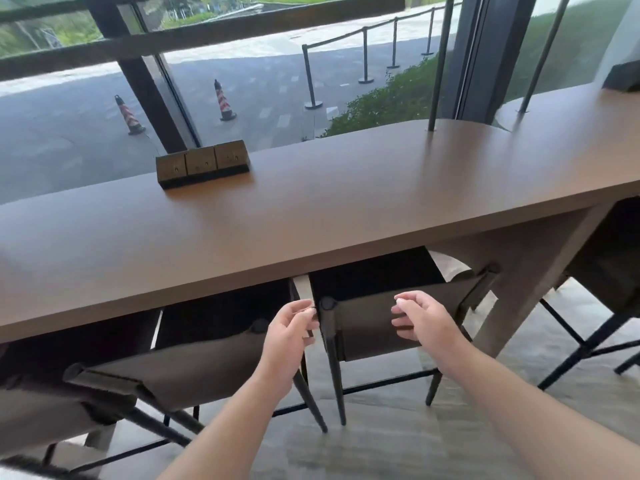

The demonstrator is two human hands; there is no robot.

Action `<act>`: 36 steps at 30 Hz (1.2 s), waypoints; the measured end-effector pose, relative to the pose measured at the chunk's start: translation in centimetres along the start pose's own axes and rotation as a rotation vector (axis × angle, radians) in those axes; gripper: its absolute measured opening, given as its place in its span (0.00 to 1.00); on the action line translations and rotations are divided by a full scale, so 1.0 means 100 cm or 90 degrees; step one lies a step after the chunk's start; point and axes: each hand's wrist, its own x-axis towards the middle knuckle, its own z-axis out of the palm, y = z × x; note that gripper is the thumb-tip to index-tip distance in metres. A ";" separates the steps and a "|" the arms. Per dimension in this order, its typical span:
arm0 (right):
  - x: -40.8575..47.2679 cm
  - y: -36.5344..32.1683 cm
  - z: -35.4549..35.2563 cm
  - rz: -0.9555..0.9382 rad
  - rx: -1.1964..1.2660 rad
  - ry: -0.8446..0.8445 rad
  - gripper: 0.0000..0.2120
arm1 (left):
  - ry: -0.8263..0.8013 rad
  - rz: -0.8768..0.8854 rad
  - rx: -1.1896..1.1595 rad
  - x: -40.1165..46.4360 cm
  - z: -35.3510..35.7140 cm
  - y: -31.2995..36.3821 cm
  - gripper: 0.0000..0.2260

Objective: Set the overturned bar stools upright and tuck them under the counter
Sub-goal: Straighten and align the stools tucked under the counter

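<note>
Head view — 4 bar stools [388,327] upright under 1 counter [311,216] — 2 hands [289,336] loose.

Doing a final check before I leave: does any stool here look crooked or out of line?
Yes. The stool on the left leans, its backrest tilted against the upright middle stool, which sits tucked under the counter.

Both forearms outstretched, left hand [289,332] and right hand [424,318] loosely curled.
</note>
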 end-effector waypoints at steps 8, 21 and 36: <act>0.062 -0.008 -0.105 -0.004 -0.050 0.056 0.06 | 0.076 -0.010 0.162 0.019 0.058 -0.001 0.08; 0.104 -0.003 -0.173 -0.078 -0.594 0.081 0.18 | 0.086 0.092 0.643 0.054 0.071 -0.024 0.19; 0.118 0.005 -0.180 -0.252 -0.975 0.038 0.09 | 0.063 0.155 0.822 0.068 0.078 -0.028 0.13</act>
